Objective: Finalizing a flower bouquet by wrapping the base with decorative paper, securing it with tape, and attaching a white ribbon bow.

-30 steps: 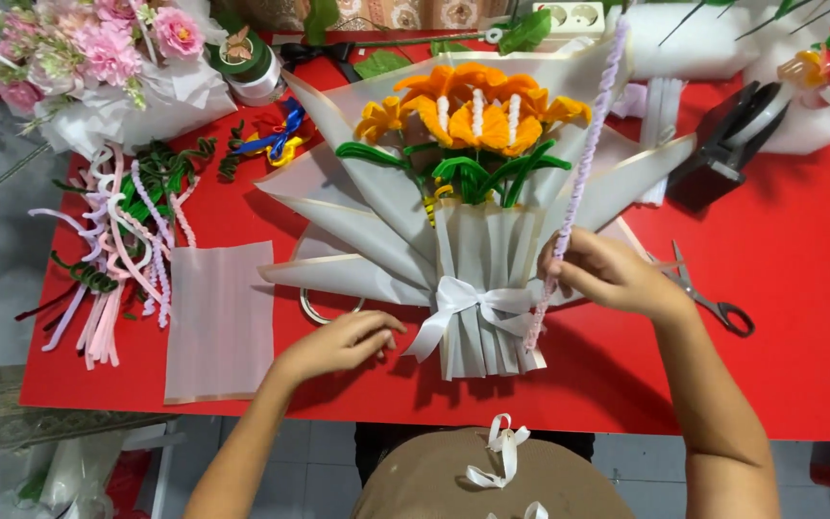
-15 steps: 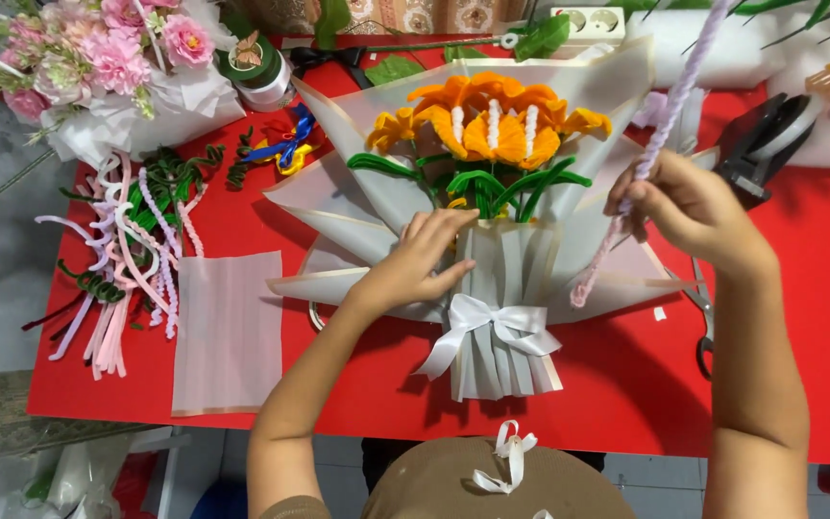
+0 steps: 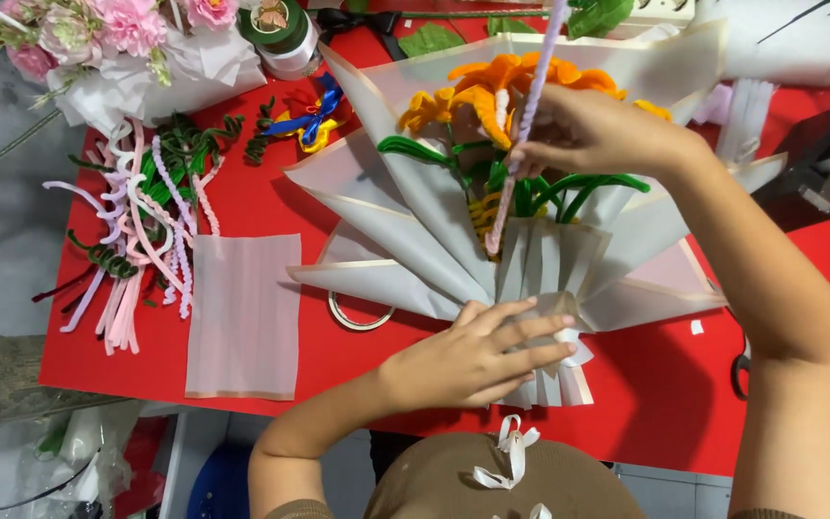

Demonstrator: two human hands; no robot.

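While the person's left hand (image 3: 477,358) lies flat, fingers spread, pressing the gathered base of a paper-wrapped bouquet (image 3: 521,192) on the red table (image 3: 271,192), the right hand (image 3: 593,130) pinches a pale lilac pipe cleaner (image 3: 525,125), its lower end tucked among the green stems. Orange blooms sit just beside that hand. Pushing the stem deeper could crush a bloom or splay the pleated wrap, since the base is only held down, not gripped.
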